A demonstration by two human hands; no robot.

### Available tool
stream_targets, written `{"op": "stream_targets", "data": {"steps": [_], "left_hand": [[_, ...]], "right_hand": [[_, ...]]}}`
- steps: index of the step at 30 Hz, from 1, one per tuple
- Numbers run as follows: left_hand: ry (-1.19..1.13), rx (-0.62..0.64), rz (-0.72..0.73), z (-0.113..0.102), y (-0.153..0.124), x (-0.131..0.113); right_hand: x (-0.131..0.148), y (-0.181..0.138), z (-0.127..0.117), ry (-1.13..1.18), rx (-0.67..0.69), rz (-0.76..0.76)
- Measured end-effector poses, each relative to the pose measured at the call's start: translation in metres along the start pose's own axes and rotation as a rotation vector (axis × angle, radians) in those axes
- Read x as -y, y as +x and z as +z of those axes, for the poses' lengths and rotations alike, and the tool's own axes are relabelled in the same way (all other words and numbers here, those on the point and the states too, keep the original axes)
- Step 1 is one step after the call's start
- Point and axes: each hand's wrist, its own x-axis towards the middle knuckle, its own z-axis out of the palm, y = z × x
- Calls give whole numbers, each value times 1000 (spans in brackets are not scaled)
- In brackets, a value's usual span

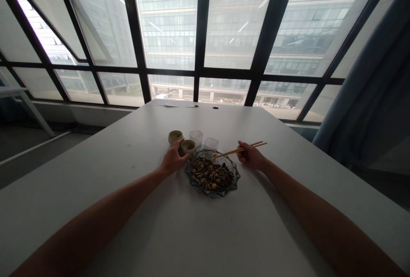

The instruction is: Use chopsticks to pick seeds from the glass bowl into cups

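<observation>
Chopsticks (pixel 229 153) gripped in our right fingers (pixel 242 156) point left — left of their tips, our left fingers (pixel 177 143) grasp the nearer cup (pixel 188 147).

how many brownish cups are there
2. The near cup is in the left hand; the far cup stands just behind it, to the left.

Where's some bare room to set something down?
Open white table lies between your forearms, nearer than the glass bowl; outside each forearm; and beyond the clear containers, toward the papers. It's crowded around the bowl's far side: two small cups, your left hand on one, the containers, and chopsticks in your right hand.
</observation>
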Motion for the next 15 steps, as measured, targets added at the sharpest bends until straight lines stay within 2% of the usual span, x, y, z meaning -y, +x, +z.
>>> {"op": "stream_targets", "data": {"steps": [6, 11, 15], "left_hand": [[60, 49, -43, -3, -6, -8], [141, -42, 20, -9, -3, -12], [331, -71, -22, -27, 10, 3]], "right_hand": [[-2, 2, -1, -16, 10, -23], [-3, 3, -2, -6, -6, -14], [-4, 4, -2, 19, -20, -13]]}}
